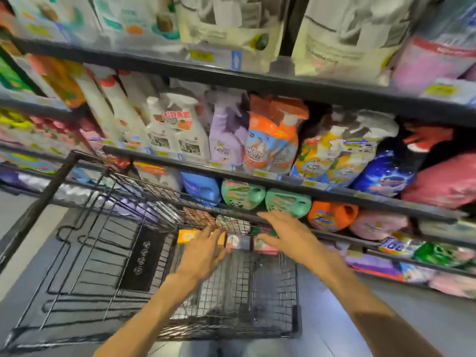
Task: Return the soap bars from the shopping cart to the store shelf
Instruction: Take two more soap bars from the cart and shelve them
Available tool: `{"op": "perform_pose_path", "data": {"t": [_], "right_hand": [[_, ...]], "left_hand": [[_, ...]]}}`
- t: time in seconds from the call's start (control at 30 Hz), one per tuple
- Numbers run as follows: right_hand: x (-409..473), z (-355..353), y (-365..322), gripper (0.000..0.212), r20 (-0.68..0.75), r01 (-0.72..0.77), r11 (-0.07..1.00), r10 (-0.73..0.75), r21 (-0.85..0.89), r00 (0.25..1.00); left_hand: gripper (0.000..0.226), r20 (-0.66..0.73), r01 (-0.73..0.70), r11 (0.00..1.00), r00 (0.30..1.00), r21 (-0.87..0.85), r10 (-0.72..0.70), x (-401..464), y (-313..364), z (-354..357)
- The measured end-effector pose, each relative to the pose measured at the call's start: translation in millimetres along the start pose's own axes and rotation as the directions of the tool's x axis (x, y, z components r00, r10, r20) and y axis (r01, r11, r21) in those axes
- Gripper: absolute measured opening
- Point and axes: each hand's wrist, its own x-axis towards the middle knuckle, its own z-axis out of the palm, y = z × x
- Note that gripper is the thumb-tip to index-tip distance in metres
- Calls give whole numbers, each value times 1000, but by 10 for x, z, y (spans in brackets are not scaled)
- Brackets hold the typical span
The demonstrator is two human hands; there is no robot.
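A black wire shopping cart stands against the store shelf. At its far end lie boxed soap bars: an orange-yellow one, a dark one with a picture and a pink one. My left hand reaches into the cart with fingers spread, its tips over the orange-yellow bar. Beyond the pink bar, my right hand hovers above the cart's far rim, fingers apart. Neither hand holds anything. The picture is motion-blurred.
Spray bottles and refill pouches fill the middle shelf. Detergent jugs, blue, green and orange, stand on the lower shelf right behind the cart. Large white bags sit on the top shelf. Grey floor lies to the right.
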Motion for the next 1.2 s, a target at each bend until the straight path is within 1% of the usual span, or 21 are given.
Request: {"op": "perform_pose_path", "data": {"t": [0.13, 0.2, 0.3, 0.37, 0.4, 0.43, 0.47, 0.57, 0.6, 0.67, 0.83, 0.9, 0.97, 1.03, 1.1, 1.2], "right_hand": [[-12, 476, 155, 59, 35, -176, 979, 174, 99, 984], [21, 742, 250, 60, 69, -257, 954, 249, 151, 966], [26, 1175, 411, 56, 179, -334, 915, 299, 224, 937], [41, 1443, 511, 53, 192, -357, 876, 309, 324, 932], [61, 1574, 564, 53, 198, -367, 868, 316, 335, 928], [93, 1719, 633, 54, 207, -380, 877, 330, 294, 921], [141, 1825, 691, 56, 220, -399, 881, 350, 252, 911], [276, 2089, 846, 58, 239, -418, 885, 369, 206, 898], [303, 2148, 868, 58, 243, -417, 887, 368, 196, 897], [324, 2269, 919, 57, 236, -410, 895, 366, 178, 900], [326, 2496, 999, 63, 230, -433, 885, 391, 172, 891], [369, 2544, 1025, 59, 215, -430, 892, 396, 142, 893], [456, 2556, 1037, 55, 202, -472, 857, 435, 206, 877], [569, 2553, 1034, 52, 174, -499, 836, 469, 230, 866], [702, 2614, 1067, 50, 130, -491, 858, 475, 153, 870], [932, 2748, 1164, 44, 107, -528, 840, 518, 125, 849]], "left_hand": [[63, 198, 49, 999, 979, -18, -45, 252, -314, 559], [64, 256, 81, 997, 964, -16, -74, 393, -454, 870], [57, 273, 99, 995, 957, 17, -100, 710, -657, 1366], [59, 295, 98, 995, 951, -2, -93, 983, -762, 1689], [61, 306, 113, 994, 946, -11, -104, 1116, -800, 1826], [60, 309, 96, 995, 946, 25, -99, 1237, -846, 1965], [57, 322, 109, 994, 940, 19, -110, 1355, -888, 2079], [54, 262, 74, 993, 960, 94, -96, 1717, -1032, 2444], [55, 244, 97, 990, 962, 102, -119, 1821, -1079, 2530], [59, 261, 103, 985, 956, 138, -136, 1971, -1156, 2648], [71, 181, -20, 975, 983, 220, -21, 2021, -1277, 2773], [71, 172, -29, 968, 985, 250, -14, 2006, -1281, 2799], [73, 173, -42, 959, 985, 281, -7, 1953, -1254, 2800], [71, 140, -50, 971, 990, 235, 17, 1884, -1261, 2805], [66, 120, -41, 992, 992, 116, 27, 1834, -1275, 2816], [61, 120, -6, 1000, 993, -31, 10, 1772, -1270, 2816]]}}
